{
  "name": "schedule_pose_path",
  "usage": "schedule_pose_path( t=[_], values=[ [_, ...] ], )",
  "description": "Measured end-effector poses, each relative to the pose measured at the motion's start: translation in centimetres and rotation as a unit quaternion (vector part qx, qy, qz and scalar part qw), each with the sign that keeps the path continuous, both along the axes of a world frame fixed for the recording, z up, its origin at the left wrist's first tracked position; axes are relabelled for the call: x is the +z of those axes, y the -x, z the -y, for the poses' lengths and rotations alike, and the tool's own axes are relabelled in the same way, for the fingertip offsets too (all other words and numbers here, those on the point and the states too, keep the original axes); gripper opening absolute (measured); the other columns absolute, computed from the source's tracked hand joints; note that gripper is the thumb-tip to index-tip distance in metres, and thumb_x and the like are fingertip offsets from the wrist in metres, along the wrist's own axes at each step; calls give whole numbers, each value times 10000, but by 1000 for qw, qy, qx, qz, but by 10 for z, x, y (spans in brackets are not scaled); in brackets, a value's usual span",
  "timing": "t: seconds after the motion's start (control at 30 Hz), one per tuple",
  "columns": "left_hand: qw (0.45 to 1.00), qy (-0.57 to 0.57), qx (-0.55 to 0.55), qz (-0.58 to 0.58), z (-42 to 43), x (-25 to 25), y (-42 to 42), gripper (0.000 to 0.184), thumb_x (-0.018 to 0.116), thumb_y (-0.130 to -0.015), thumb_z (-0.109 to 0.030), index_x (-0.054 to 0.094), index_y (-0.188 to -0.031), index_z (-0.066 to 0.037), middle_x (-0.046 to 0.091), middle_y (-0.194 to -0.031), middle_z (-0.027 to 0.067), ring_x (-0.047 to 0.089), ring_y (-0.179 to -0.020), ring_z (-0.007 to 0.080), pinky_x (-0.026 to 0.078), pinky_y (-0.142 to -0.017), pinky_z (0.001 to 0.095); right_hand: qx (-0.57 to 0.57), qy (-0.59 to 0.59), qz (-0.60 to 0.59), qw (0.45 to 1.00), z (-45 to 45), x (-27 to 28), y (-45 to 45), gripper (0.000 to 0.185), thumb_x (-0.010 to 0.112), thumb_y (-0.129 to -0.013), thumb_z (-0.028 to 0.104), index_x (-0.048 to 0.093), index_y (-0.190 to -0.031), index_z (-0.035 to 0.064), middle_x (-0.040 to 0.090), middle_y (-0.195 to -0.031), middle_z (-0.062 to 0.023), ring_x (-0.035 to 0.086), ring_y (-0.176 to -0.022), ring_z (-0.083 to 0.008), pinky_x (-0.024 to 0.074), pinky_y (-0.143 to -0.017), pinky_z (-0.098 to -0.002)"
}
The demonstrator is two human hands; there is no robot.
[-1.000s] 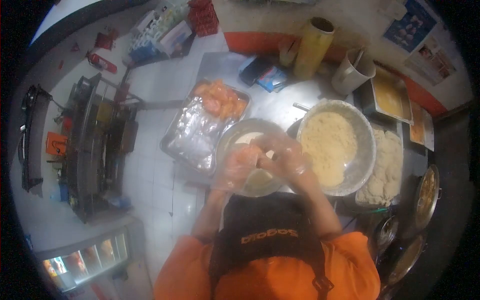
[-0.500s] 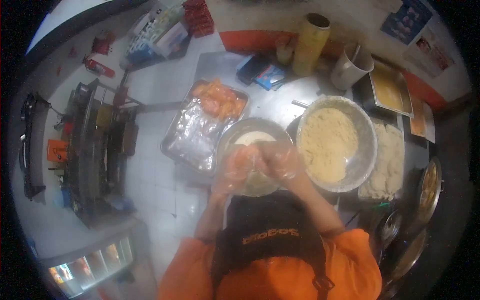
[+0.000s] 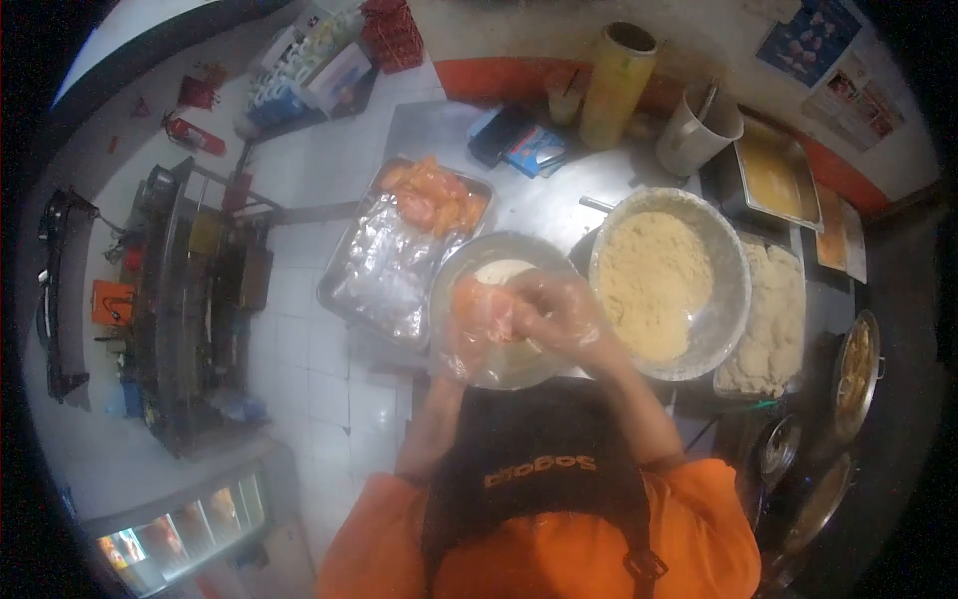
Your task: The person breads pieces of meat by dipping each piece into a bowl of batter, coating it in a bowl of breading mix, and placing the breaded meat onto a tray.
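Just past the dark apron (image 3: 539, 439), the left hand (image 3: 462, 341) is curled round 1 pinkish-orange piece (image 3: 485, 302), while the right hand (image 3: 561, 311) has its fingers bent against the piece's right side; whether they grip it I cannot tell. So the piece lies between the 2 hands, the left nearer, over or just inside 1 bowl (image 3: 454, 275) of pale liquid (image 3: 501, 269). Its long axis is mostly hidden by fingers. Left of the bowl sits 1 metal tray (image 3: 384, 265) with an orange heap (image 3: 434, 200) at its far end, too overlapped to count. Right of it stands 1 bigger basin (image 3: 733, 290) of yellowish crumbs (image 3: 654, 275), then 1 slab of pale, lumpy stuff (image 3: 768, 329). Farther across the desk (image 3: 544, 205) I count 1 blue packet (image 3: 536, 152), 1 yellow cylinder (image 3: 617, 90), 1 pale jug (image 3: 699, 135) and 1 steel pan (image 3: 741, 180). Beyond, 2 posters (image 3: 810, 42) hang on the wall (image 3: 699, 40).
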State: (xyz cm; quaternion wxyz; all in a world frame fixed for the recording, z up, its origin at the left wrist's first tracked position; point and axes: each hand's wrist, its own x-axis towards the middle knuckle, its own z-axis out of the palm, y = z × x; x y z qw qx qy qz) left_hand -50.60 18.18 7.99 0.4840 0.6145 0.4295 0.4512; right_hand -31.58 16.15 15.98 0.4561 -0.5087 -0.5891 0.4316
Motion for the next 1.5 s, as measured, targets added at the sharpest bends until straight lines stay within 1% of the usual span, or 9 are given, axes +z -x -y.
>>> schedule_pose_path(
  t=[0.17,0.3,0.63,0.77,0.87,0.93,1.03,1.37,1.5],
  values=[
    [981,-139,28,-133,4,14,-5,477,491,-979,-438,595,-1110,9,667,-955,104,653,-863,231,517,-756,347,-2,-70,161,984,-5,-13,4,183,616,-843,88,693,-995,22,659,-725,-171,692,-678,-258,521,-635,-354],
    [991,106,-46,68,3,27,-11,398,517,-982,-368,598,-1097,5,658,-988,104,646,-896,218,516,-784,341,-77,-76,29,994,-1,-28,15,199,590,-889,108,689,-1028,7,701,-809,-156,698,-742,-219,533,-686,-335],
    [994,70,14,81,4,16,-18,373,570,-977,-341,576,-1128,1,657,-1011,90,632,-934,198,508,-824,325,-259,-150,-136,944,-10,-59,34,369,638,-915,153,579,-1246,2,678,-1087,-144,635,-1043,-194,491,-920,-319],
    [982,102,66,146,-5,27,-20,369,591,-975,-330,567,-1140,-1,657,-1020,84,627,-949,190,504,-840,319,-164,95,-96,977,2,-22,19,430,668,-899,124,542,-1298,23,660,-1113,-126,623,-1062,-173,500,-889,-308],
    [995,65,60,44,-13,6,-3,366,608,-974,-316,557,-1159,-5,659,-1032,78,623,-952,179,504,-847,313,-94,-111,-20,989,1,-35,12,431,661,-898,80,536,-1308,31,671,-1058,-96,642,-974,-134,526,-757,-285],
    [997,45,-51,44,-19,-4,5,331,620,-968,-255,557,-1174,-3,655,-1080,89,624,-955,167,512,-860,323,-32,153,-315,936,5,-31,11,437,674,-887,64,547,-1303,25,674,-1047,-75,639,-955,-118,532,-742,-279],
    [992,99,15,71,-18,-3,8,353,633,-955,-237,547,-1200,4,653,-1097,93,633,-952,163,525,-851,318,-37,203,-253,945,0,-23,-2,436,713,-867,83,579,-1276,18,674,-1081,-74,632,-997,-138,528,-833,-287],
    [974,173,-19,146,-23,8,28,347,688,-885,-112,561,-1185,9,648,-1105,96,645,-941,166,542,-812,302,-48,158,-333,928,2,-22,-22,337,698,-921,129,624,-1209,-30,674,-1084,-82,629,-973,-131,519,-839,-284],
    [995,91,29,0,-27,39,27,256,719,-853,-54,641,-1086,15,676,-1043,86,651,-927,163,541,-819,297,-50,118,-198,972,2,-35,-24,373,714,-916,185,623,-1224,-6,688,-1055,-88,642,-895,-123,535,-752,-275]
  ],
)
